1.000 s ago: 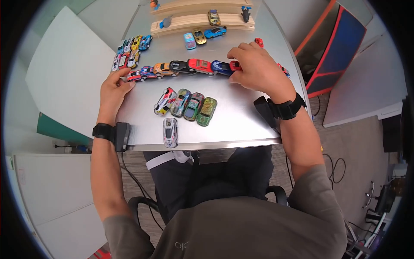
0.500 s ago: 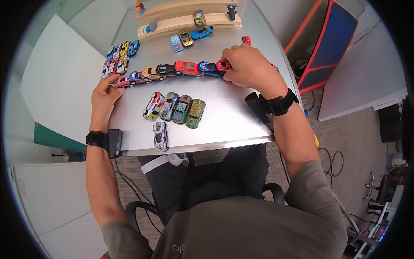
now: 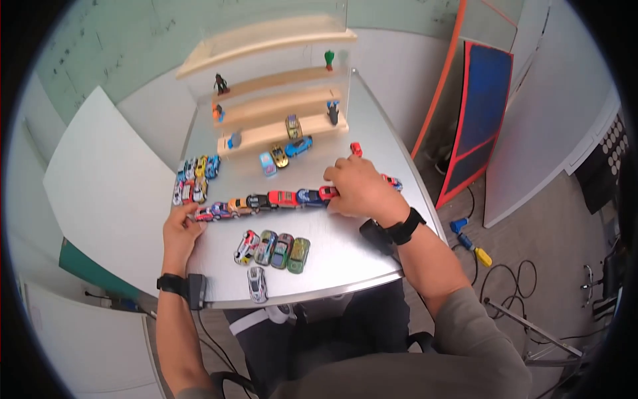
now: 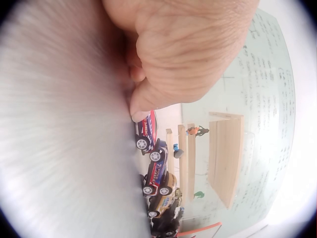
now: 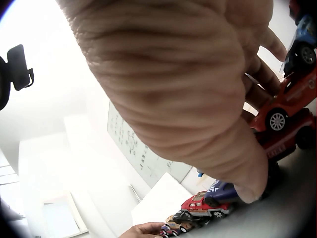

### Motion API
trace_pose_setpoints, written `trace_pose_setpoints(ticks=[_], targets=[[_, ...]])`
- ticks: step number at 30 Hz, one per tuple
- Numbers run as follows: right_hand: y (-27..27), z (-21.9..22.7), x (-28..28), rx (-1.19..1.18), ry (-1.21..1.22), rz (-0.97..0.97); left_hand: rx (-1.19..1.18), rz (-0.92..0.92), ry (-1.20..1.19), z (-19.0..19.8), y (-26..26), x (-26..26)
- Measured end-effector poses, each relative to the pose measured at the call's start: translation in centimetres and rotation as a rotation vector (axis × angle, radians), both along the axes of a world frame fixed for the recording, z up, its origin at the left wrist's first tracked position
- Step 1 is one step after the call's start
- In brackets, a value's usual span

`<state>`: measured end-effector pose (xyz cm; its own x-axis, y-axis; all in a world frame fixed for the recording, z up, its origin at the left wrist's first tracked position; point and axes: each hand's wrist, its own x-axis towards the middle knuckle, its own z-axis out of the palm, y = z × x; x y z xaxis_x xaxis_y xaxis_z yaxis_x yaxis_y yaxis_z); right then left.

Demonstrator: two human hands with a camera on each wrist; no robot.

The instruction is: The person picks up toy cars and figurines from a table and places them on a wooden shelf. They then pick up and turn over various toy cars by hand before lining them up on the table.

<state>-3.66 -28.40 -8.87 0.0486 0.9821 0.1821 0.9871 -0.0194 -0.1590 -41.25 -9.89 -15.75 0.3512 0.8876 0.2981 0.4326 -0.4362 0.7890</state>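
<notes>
A row of toy cars crosses the metal table in the head view, their ends overlapping. At its left end my left hand (image 3: 178,236) pinches a red-and-blue toy car (image 3: 204,214) between thumb and fingers. Orange (image 3: 240,205), black (image 3: 260,201), red (image 3: 284,199) and dark blue toy cars (image 3: 309,197) follow. Towards the right my right hand (image 3: 364,189) grips a small red toy car (image 3: 327,193), thumb on the near side and fingers on the far side. More red cars (image 5: 290,101) show beside its fingers in the right wrist view. The palm hides part of the row.
Several toy cars (image 3: 280,251) lie nearer me, with a silver one (image 3: 257,284) by the table edge. Another cluster (image 3: 193,179) stands at the left. Behind are three cars (image 3: 279,157) and a wooden tiered shelf (image 3: 266,136) with figures. A red car (image 3: 356,149) sits beyond my right hand.
The head view has tilted up, bringing more of the wooden shelf into sight. Both hands stay at the row, and the cars keep their arrangement.
</notes>
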Motion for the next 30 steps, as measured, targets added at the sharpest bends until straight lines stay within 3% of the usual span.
trace_pose_setpoints(ticks=[9,11,20,30], targets=[[-0.7,2.3,0.7,-0.075,0.055,-0.027,-0.025,-0.010,-0.004,0.4,-0.3,0.2],[-1.1,2.1,1.8,-0.038,0.160,0.028,-0.008,-0.003,0.024,0.4,-0.2,0.1],[-4.1,0.2,6.1,0.055,0.416,-0.056,-0.036,-0.019,0.005,0.6,-0.5,0.3],[-3.9,-1.0,6.6,-0.049,0.433,-0.044,-0.072,-0.036,-0.041,-0.1,0.2,-0.2]])
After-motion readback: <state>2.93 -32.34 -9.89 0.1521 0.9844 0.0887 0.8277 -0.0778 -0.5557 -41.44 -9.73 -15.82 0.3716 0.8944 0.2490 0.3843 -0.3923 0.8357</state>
